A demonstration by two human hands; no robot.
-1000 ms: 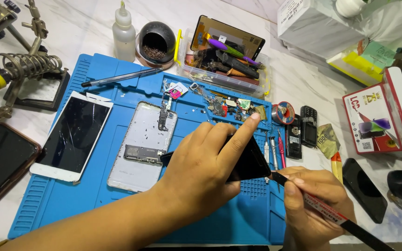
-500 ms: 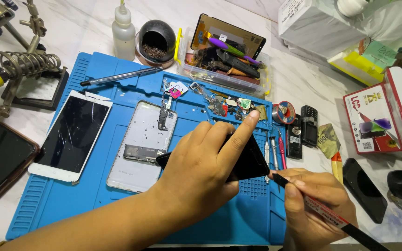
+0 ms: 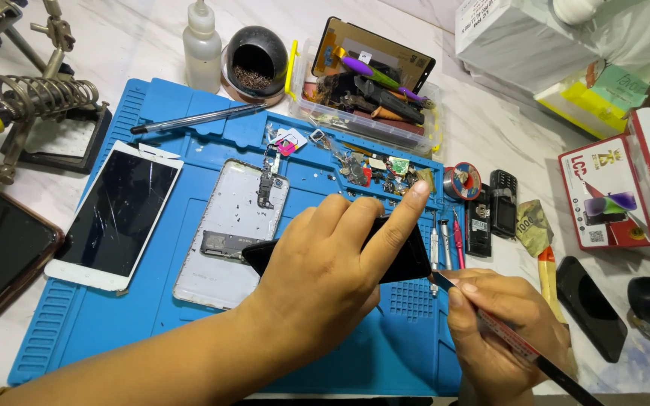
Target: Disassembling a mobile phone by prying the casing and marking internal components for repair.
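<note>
White tabletop (image 3: 505, 143) carries a blue mat (image 3: 189, 331). Left hand (image 3: 332, 263) grips a black phone (image 3: 400, 256) over the mat, fingers closed around it. Right hand (image 3: 502, 331) pinches a thin tool (image 3: 520, 349), tip touching the phone's edge.

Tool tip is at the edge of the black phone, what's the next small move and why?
Probably ease the thin tool a little further along the edge of the black phone. The right hand has its tip at the phone's right edge, and the left hand presses the phone down on the blue mat.
</note>
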